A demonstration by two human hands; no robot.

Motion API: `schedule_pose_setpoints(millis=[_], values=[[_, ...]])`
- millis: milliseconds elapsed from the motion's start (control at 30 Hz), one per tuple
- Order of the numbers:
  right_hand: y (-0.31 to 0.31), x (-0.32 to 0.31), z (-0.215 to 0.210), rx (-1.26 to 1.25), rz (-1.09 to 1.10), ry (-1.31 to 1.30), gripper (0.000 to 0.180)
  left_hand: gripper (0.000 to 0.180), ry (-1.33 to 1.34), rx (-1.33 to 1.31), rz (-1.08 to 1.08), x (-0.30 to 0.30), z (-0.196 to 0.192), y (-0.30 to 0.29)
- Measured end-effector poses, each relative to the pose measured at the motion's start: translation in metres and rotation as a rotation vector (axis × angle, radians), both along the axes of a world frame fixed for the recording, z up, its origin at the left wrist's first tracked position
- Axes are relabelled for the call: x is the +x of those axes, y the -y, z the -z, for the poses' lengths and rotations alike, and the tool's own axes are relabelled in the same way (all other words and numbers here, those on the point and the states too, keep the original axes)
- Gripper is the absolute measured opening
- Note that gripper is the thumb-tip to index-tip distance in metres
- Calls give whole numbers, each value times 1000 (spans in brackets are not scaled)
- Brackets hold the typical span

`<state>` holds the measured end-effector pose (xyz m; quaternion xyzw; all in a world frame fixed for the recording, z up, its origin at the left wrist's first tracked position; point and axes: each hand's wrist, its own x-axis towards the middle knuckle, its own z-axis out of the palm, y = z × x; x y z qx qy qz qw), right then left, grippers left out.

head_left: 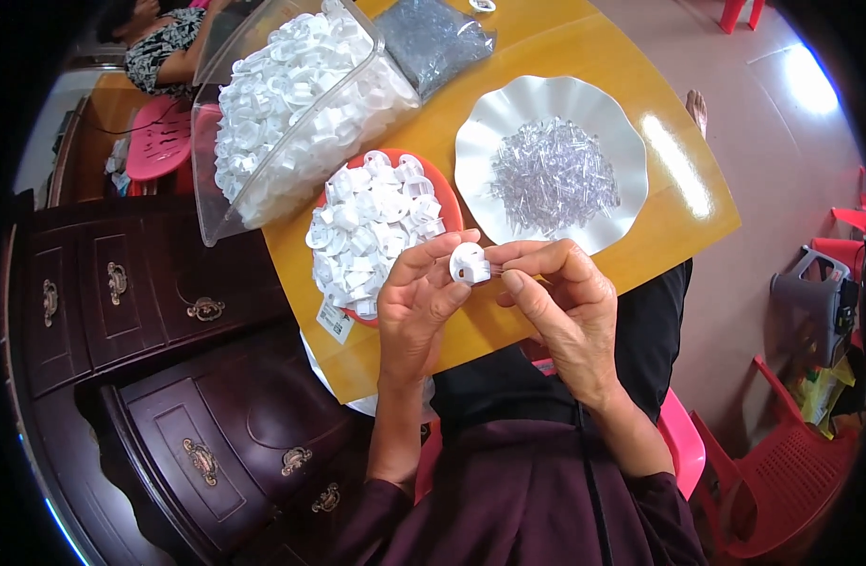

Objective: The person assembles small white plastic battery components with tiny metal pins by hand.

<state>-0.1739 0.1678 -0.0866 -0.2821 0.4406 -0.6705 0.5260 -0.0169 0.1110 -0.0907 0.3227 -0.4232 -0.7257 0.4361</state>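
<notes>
My left hand (pixel 416 304) pinches a small white plastic cap (pixel 470 263) between thumb and fingers, above the yellow board's (pixel 659 203) near edge. My right hand (pixel 560 297) meets it from the right, fingertips closed on a thin clear piece pushed against the cap; that piece is mostly hidden. Just behind the hands an orange bowl (pixel 447 193) is heaped with several white caps (pixel 371 226). To its right a white scalloped plate (pixel 489 123) carries a pile of clear plastic sticks (pixel 554 174).
A clear plastic bin (pixel 206 203) full of white caps lies tilted at the back left, beside a bag of grey parts (pixel 433 38). Dark wooden drawers (pixel 150 292) stand to the left. Another person (pixel 159 42) sits at far upper left. Red chairs (pixel 782 472) stand at right.
</notes>
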Motion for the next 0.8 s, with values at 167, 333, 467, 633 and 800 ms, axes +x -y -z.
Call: schedule_pose_setpoints(millis=[167,333,467,633,800], values=[[0,-3,0,1,12,-98,8,41,-9,-87,39,0,3,1],[0,-3,2,-5,13,-123,8,42,-15,-111,43,0,4,1],[0,-3,1,-8,14,-150,8,41,-6,-117,43,-1,3,0],[0,-3,2,-20,18,-174,8,41,5,-132,49,0,3,1],[0,-3,2,-20,24,-174,8,41,14,-169,69,0,3,3]])
